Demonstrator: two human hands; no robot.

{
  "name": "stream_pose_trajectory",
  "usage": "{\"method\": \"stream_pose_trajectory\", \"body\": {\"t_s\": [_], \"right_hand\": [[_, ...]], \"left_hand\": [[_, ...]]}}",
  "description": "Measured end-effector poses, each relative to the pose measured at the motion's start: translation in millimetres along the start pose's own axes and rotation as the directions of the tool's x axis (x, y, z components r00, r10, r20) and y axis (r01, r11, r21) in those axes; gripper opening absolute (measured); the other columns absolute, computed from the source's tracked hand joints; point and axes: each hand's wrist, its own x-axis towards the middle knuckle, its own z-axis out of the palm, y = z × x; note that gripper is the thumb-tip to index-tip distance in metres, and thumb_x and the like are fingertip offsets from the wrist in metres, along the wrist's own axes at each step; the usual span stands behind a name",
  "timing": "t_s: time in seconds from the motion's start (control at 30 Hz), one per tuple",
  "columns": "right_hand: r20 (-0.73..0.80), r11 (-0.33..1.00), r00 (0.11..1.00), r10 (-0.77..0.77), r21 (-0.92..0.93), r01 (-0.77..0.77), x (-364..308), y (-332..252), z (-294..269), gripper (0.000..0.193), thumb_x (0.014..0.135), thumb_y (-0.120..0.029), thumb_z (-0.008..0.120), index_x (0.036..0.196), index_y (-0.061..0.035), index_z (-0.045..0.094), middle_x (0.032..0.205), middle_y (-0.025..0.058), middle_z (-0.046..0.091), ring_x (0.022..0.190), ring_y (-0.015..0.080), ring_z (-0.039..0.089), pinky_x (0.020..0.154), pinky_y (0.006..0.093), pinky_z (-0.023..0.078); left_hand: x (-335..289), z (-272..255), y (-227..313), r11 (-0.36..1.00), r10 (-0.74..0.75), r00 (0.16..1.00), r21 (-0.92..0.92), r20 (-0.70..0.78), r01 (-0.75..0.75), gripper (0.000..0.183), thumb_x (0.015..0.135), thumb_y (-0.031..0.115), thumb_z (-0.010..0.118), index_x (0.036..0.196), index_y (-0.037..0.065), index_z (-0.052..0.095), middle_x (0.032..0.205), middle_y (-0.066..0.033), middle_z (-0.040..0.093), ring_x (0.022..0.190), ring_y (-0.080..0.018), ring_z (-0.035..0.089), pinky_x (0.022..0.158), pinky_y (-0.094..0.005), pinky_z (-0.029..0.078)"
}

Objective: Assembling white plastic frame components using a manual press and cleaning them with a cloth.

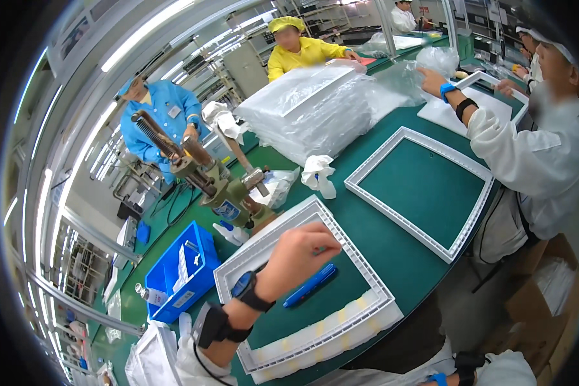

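My left hand (305, 248) is closed, its fingers curled together above a white rectangular frame (278, 226). Whether anything small is pinched in them I cannot make out. Below that hand, a blue marker pen (310, 285) lies on the green tabletop inside the frame. Along the frame's near side runs a white padded strip with yellowish patches (318, 336). At the bottom right edge only my right wrist and sleeve show, with a blue band; the hand itself is cut off by the picture's rim.
A blue bin (202, 260) and a green hand press (228, 196) stand at left. Beyond are a crumpled white cloth (318, 172) and a plastic-wrapped stack (302, 119). Another white frame (424, 235) lies at right, near a co-worker in white (527, 154).
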Motion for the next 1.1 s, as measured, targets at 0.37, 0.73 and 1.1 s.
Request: {"method": "stream_pose_trajectory", "body": {"t_s": [0.37, 0.73, 1.1], "right_hand": [[-0.023, 0.994, 1.000, -0.006, 0.108, 0.009, -5.3, 6.5, -12.0, 0.028, 0.098, -0.028, 0.061, 0.093, -0.0006, 0.066, 0.075, 0.0087, 0.062, 0.068, 0.0096, 0.051, 0.063, 0.0321, 0.043], [0.003, 0.993, 0.999, 0.043, 0.114, -0.043, 2.0, 12.6, -14.7, 0.028, 0.097, -0.028, 0.062, 0.098, -0.0011, 0.068, 0.077, 0.0061, 0.064, 0.072, 0.0081, 0.053, 0.066, 0.0296, 0.045], [-0.021, 0.957, 0.989, 0.149, 0.256, -0.138, 1.0, -15.3, -8.5, 0.028, 0.099, -0.028, 0.059, 0.091, -0.0021, 0.067, 0.071, 0.0007, 0.058, 0.067, 0.0068, 0.049, 0.061, 0.0277, 0.042]], "left_hand": [[31.5, 11.2, -31.6, 0.979, 0.185, 0.977, 0.061, 0.103, -0.192, 0.010, 0.080, 0.004, 0.073, 0.090, 0.006, 0.073, 0.087, -0.0053, 0.066, 0.076, -0.0215, 0.064, 0.065, -0.0305, 0.051], [15.1, 16.5, -38.3, 0.861, 0.386, 0.915, 0.310, 0.116, -0.403, 0.029, 0.078, 0.005, 0.072, 0.105, 0.014, 0.072, 0.099, -0.0028, 0.066, 0.089, -0.0222, 0.064, 0.077, -0.0352, 0.051], [-28.4, 19.4, -8.3, 0.963, 0.205, 0.972, 0.202, -0.115, -0.179, 0.028, 0.082, 0.002, 0.069, 0.109, 0.009, 0.069, 0.105, -0.0078, 0.067, 0.095, -0.0249, 0.065, 0.080, -0.0363, 0.052]]}}
